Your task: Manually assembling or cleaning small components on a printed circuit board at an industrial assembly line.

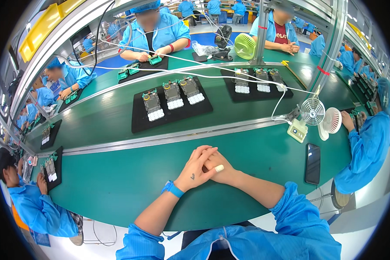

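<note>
My left hand lies across my right hand above the green table, its fingers folded over it. A white cover sits on the left thumb, and a blue band circles the left wrist. Most of the right hand's fingers are hidden beneath the left. No tool or part shows in either hand. Beyond the metal rail, the nearest black mat holds three circuit-board assemblies with white pads at their near ends. A dark phone lies on the table to the right of my hands.
A metal rail separates my table from the green conveyor belt. Another loaded black mat lies farther right. White fans and a power strip stand by the rail. Co-workers sit left, right and opposite; cables hang overhead.
</note>
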Motion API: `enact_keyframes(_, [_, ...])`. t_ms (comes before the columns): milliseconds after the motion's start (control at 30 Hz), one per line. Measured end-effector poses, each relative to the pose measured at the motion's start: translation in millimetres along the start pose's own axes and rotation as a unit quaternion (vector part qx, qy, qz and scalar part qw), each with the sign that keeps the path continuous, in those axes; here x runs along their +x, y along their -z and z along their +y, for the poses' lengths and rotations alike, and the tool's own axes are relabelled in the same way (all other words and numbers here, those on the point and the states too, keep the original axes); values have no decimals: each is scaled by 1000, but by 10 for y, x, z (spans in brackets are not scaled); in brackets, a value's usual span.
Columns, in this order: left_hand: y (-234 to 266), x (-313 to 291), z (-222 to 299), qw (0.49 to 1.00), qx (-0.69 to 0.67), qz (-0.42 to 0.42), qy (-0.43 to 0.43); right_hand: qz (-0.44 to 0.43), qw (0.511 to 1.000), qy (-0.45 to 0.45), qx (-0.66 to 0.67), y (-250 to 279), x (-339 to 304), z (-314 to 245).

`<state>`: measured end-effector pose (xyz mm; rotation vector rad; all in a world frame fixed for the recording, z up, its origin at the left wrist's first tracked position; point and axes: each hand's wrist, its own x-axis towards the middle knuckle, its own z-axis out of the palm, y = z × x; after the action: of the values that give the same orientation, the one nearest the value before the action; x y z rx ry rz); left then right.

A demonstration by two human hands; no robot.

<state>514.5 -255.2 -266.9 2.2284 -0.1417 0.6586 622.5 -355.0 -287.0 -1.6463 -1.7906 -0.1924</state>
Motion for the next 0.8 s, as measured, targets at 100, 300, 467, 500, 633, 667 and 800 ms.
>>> enact_keyframes(100, [-7, -5, 23, 1000, -1, -1, 0, -1, 1000, -5, 5, 23, -13, -23])
enact_keyframes(300, [-47, 14, 49, 1000, -2, -2, 0, -2, 1000, -5, 5, 86, -38, -36])
enact_keyframes(467, [-83, 37, 80, 1000, 2, -2, -1, -2, 1000, -12, 13, 124, -69, -21])
enact_keyframes(500, [-94, 45, 84, 1000, -1, -2, -1, -5, 1000, -11, 10, 133, -79, -14])
enact_keyframes(633, [-121, 61, 129, 1000, 0, 1, 0, -10, 1000, -11, 10, 177, -98, -17])
enact_keyframes(667, [-128, 65, 130, 1000, 0, 1, 0, -9, 1000, -11, 10, 181, -105, -11])
enact_keyframes(800, [-156, 68, 163, 1000, -3, -1, 1, -9, 1000, -10, 12, 215, -140, -22])
